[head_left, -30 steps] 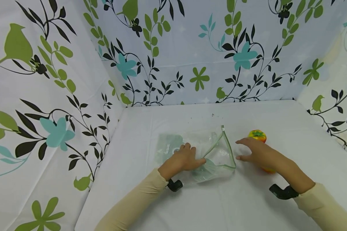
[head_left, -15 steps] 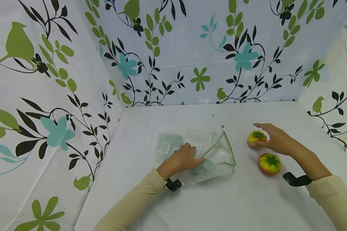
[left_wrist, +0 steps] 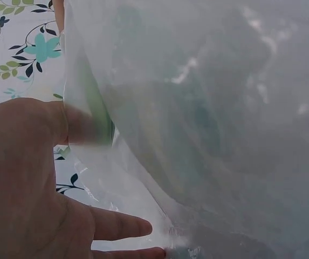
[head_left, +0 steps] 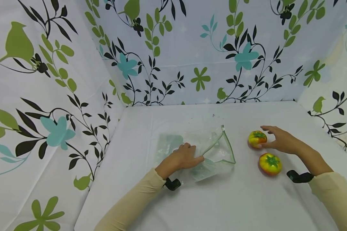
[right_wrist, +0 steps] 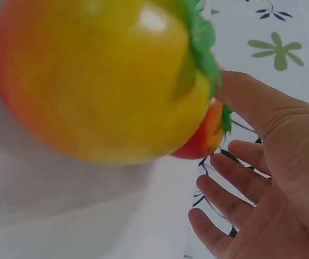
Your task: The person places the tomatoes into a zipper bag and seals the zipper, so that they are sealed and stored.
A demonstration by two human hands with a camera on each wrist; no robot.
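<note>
My left hand [head_left: 182, 157] rests on a clear plastic zip bag [head_left: 167, 144] lying on the white table. In the left wrist view the thumb [left_wrist: 84, 124] shows through the film by the green zip edge [left_wrist: 103, 108], while two straight fingers [left_wrist: 124, 224] reach under it. The bag's mouth gapes toward the right. My right hand [head_left: 283, 140] is spread beside the farther yellow-red, tomato-like fruit [head_left: 255, 140], its thumb overlapping that fruit's edge in the head view. A second such fruit [head_left: 270, 164], with a green leafy top, sits nearer to me, below the hand.
The white tabletop [head_left: 202, 205] runs back to a patterned cloth wall [head_left: 173, 57]. More printed cloth [head_left: 55, 106] stands along the left side, and some hangs at the right. A black wrist camera [head_left: 299, 177] juts from the right wrist.
My right hand has moved right, from between the bag and the fruits to the right side of the farther fruit, uncovering the nearer one. The left hand and bag have barely moved.
</note>
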